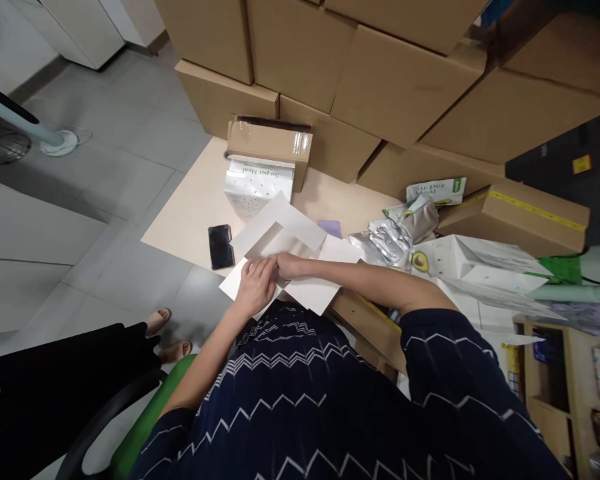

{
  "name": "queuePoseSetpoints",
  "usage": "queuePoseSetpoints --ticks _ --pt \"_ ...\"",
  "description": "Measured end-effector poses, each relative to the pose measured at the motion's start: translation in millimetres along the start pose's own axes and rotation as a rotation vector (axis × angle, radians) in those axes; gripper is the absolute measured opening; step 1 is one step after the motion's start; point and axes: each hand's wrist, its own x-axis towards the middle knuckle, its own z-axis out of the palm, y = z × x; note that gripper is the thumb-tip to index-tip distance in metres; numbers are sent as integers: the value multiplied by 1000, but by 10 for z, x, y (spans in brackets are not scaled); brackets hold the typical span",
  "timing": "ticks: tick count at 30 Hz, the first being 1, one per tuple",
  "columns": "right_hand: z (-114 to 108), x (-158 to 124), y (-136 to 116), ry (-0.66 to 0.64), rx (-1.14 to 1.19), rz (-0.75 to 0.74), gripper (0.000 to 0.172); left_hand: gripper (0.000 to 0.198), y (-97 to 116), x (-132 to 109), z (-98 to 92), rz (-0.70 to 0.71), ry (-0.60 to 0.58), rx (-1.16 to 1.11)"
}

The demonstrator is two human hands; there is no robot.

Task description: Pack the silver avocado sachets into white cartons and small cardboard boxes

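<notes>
An open white paper carton (325,261) lies in front of me at the table's near edge, its flaps spread out. My left hand (257,285) bends its fingers over the carton's near left side. Against those fingertips, my right hand (287,266) is closed on the carton's near part. The exact grip is partly hidden where the two hands meet. A black phone (221,247) lies left of the carton. Behind it stands a white printed "Su-per Meal" box (260,183), and a small purple packet (330,228) lies beside the flaps.
Large cardboard boxes (300,53) are stacked along the table's far side. Silver and printed pouches (400,230) and white cartons (480,260) crowd the right. A small open cardboard box (267,139) stands at the back. Another person in a black skirt (80,373) is at the left.
</notes>
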Motion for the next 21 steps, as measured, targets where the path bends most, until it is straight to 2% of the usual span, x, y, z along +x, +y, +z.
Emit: queuePoseSetpoints --ticks 3,7,9,11,15,17,19,21 --pt "7 43 -28 -61 -149 -32 19 51 -24 92 20 -52 -109 83" --pt "-87 -55 -37 -125 -196 -141 18 43 -51 149 36 -63 -125 130" --pt "-179 -182 -6 -78 -234 -113 19 38 -59 165 10 -28 -137 119" --pt "-299 -341 52 86 -294 -6 23 34 -67 179 -40 30 -168 110" --pt "-601 -604 289 576 -378 231 34 34 -116 199 -149 141 -225 92" --pt "-743 -627 487 725 -392 321 42 35 -171 204 -178 178 -260 75" --pt "-845 -562 720 695 -345 385 57 43 -239 208 -189 205 -308 57" --pt "-895 -438 942 496 -236 366 62 53 -303 217 -189 224 -358 38"
